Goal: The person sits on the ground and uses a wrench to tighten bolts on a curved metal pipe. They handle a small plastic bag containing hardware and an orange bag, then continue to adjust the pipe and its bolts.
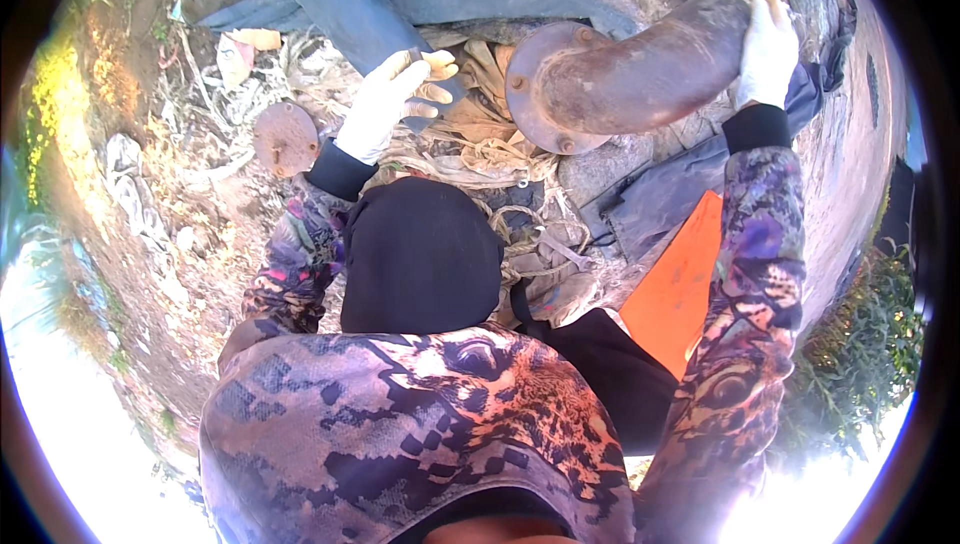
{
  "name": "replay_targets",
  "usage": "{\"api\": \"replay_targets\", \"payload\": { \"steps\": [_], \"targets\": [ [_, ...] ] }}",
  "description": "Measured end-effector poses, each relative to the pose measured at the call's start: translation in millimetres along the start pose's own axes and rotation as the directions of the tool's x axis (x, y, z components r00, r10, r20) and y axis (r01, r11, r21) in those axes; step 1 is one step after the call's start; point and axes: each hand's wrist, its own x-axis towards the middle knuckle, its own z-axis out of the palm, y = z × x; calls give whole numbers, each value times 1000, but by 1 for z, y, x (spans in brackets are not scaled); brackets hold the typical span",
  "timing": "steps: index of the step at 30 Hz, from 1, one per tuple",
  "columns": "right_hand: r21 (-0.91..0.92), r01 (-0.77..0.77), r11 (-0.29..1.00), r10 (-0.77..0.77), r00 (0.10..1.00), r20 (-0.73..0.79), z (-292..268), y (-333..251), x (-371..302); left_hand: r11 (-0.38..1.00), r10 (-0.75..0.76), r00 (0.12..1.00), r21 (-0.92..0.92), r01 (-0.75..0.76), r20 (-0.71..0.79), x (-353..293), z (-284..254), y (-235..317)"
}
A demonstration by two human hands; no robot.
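A rusty, curved pipe elbow [640, 74] with a round bolted flange at its left end lies at the upper right. My right hand [768, 52], in a white glove, wraps round the elbow's far right end. My left hand [385, 104], gloved too, is raised left of the flange and apart from it, with its fingers curled. A small dark bit shows at those fingertips, too small to name. Behind my left hand runs a dull blue flattened hose or strip [350, 14]. A round rusty plate [286, 139] with holes lies on the ground left of my left wrist.
Crumpled brown cloth and tangled rope [540, 234] lie below the flange. Dark grey fabric [660, 204] spreads under the elbow. An orange piece [675, 284] sits beside my right forearm. Dry straw-like litter [190, 134] covers the left ground; green plants [860, 354] grow at the lower right.
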Motion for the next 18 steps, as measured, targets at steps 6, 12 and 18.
{"api": "replay_targets", "payload": {
  "steps": [6,12,18],
  "targets": [
    [1,137,991,-132,950,285,3,38,19,947,306,936,157,-280,-177,25,19,9],
    [-321,239,917,-249,968,8,-2,45,22,846,517,844,-62,-529,-143,63,94,-37],
    [-119,4,993,1,999,37,2,16,5,855,518,824,150,-496,-228,61,110,-40]
  ]
}}
